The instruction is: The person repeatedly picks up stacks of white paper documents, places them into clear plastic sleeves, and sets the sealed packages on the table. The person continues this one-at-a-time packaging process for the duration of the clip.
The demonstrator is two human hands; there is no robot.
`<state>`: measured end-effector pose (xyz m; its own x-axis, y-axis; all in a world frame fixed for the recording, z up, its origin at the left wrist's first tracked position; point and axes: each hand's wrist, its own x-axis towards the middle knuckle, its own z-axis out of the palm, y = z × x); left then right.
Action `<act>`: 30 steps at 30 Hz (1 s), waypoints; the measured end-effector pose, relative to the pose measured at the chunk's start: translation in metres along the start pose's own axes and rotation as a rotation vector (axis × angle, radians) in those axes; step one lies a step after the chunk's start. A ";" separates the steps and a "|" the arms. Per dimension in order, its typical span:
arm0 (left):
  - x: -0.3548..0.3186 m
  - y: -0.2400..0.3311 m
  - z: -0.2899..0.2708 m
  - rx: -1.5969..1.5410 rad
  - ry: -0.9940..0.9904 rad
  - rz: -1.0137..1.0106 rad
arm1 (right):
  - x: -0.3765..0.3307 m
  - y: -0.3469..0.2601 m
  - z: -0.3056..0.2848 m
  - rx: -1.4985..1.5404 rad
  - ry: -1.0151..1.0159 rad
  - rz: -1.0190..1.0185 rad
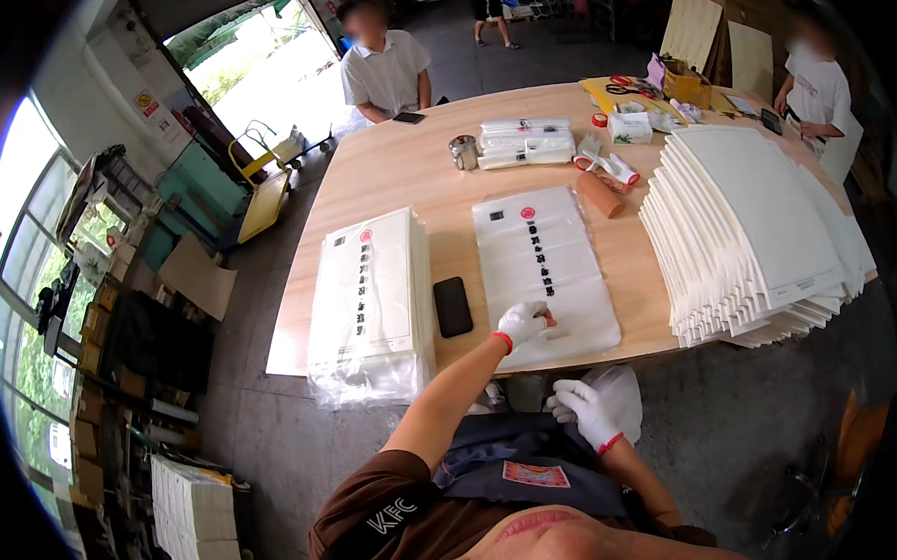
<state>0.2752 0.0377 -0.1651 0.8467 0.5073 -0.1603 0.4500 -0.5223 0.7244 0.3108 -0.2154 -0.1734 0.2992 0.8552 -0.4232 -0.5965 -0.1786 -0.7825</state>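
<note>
My left hand [524,323], in a white glove with a red cuff, rests over the near part of a flat stack of printed clear plastic bags [542,254]. Its bare fingertips look slightly apart on the top bag. Below the table's front edge, my right hand [585,411], gloved the same way, has its fingers curled at a hanging translucent plastic bag [623,400]; the exact grip is partly hidden. To the left stands a thick pile of bagged white paper packets [368,287] with printed fronts. A black phone [453,307] lies between the pile and the bags.
A tall fanned stack of white paper packets [742,213] fills the table's right side. Further back are rolled plastic bags [527,143], a metal cup [463,153], a brown block [599,196] and scissors [622,86]. Two people stand at the table's far side; a yellow trolley [263,207] is left.
</note>
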 end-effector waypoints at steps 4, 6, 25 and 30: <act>-0.005 0.015 -0.025 -0.053 0.060 0.039 | 0.032 -0.019 0.002 -0.029 -0.026 -0.080; -0.005 0.015 -0.035 -0.018 0.055 0.041 | 0.050 -0.046 0.021 -0.053 0.020 -0.112; 0.003 0.040 -0.042 -1.131 -0.071 0.311 | 0.049 -0.057 -0.065 -0.900 0.412 -0.351; -0.014 0.035 0.030 -0.578 -0.032 0.255 | 0.065 -0.069 0.003 -0.513 0.380 -0.640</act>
<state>0.2879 -0.0082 -0.1577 0.9191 0.3905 0.0521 0.0140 -0.1646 0.9863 0.3693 -0.1463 -0.1453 0.7400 0.6632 0.1123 0.1468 0.0037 -0.9892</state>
